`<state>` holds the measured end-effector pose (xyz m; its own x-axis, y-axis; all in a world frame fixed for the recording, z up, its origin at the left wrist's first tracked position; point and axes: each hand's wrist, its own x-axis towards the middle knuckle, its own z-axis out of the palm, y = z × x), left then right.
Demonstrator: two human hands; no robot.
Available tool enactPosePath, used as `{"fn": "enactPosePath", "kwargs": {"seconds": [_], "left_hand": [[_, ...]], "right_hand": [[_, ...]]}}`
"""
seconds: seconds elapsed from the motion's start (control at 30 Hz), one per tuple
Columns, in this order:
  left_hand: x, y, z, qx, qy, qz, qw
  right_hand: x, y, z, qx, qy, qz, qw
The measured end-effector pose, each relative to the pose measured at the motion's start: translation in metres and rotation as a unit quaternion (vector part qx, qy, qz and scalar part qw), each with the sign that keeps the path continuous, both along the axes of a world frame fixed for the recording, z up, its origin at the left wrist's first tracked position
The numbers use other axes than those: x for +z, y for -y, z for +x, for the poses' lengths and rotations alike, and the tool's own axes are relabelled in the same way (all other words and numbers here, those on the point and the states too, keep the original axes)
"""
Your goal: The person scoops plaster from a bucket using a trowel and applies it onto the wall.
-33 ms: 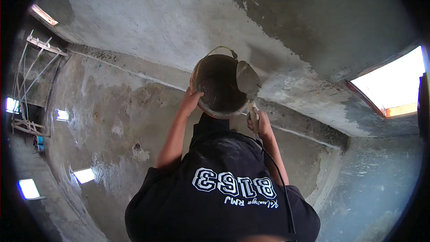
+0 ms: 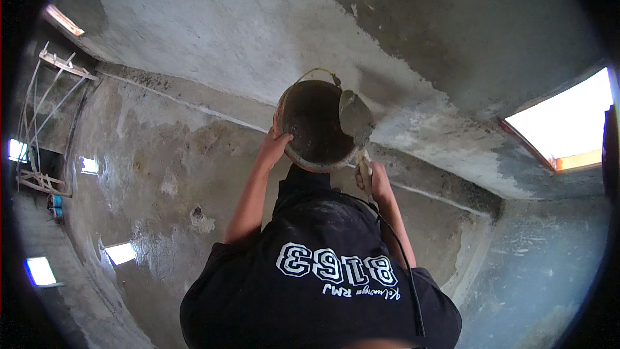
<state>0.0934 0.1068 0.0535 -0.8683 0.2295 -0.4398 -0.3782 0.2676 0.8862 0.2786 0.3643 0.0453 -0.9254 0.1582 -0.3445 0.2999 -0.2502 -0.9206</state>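
My left hand [image 2: 276, 147] grips the round bucket [image 2: 281, 115] by its lower left rim, thumb over the edge. The bucket is tilted toward me, with a dark, soiled inside and a thin wire handle above it. My right hand [image 2: 374, 179] is closed on the pale handle of a trowel [image 2: 355, 116]. Its broad blade, coated with grey mortar, is at the bucket's right rim; whether they touch I cannot tell.
A concrete wall [image 2: 226, 26] with darker damp plaster spans the top, with a bright window opening [image 2: 558, 126] at right. Below is a wet, stained concrete floor [image 2: 161, 200]. Wooden scaffolding [image 2: 61, 63] and small blue containers [image 2: 55, 205] are at far left.
The trowel blade has shifted very slightly left and down, and the bucket has dropped a little. Both hands keep their grip.
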Motion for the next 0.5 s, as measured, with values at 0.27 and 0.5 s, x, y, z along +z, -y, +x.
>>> {"fn": "enactPosePath", "kwargs": {"seconds": [0.27, 0.5], "left_hand": [[-0.009, 0.013, -0.011, -0.067, -0.035, 0.057, 0.996], [-0.013, 0.018, -0.019, -0.113, -0.078, -0.030, 0.990]], "right_hand": [[0.008, 0.008, -0.003, 0.022, 0.056, 0.066, 0.996], [0.008, 0.010, -0.009, -0.003, 0.030, 0.076, 0.997]]}}
